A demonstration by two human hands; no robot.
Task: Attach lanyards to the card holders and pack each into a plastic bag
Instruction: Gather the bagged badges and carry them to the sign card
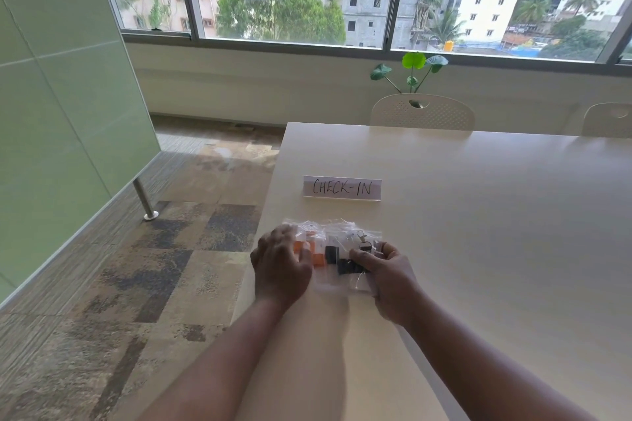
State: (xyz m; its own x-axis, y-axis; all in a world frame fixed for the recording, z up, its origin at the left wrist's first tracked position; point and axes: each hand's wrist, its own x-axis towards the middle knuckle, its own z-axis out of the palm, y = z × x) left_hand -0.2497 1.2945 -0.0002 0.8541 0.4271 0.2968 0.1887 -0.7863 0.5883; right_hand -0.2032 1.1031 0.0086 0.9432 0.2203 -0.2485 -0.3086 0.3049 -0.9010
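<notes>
Near the table's left front edge lie clear plastic bags side by side. One bag (309, 243) holds an orange lanyard, and my left hand (280, 267) lies over it with the fingers spread on top. The other bag (342, 249) holds a black lanyard with a metal clip (363, 240). My right hand (386, 270) grips this bag at its right side, fingers curled over the black strap. Card holders inside the bags are hard to make out through the plastic.
A white sign reading CHECK-IN (342, 188) stands on the pale table (478, 215) just beyond the bags. Two white chairs (422, 111) and a green plant (415, 70) are at the far side. The table's left edge drops to patterned carpet.
</notes>
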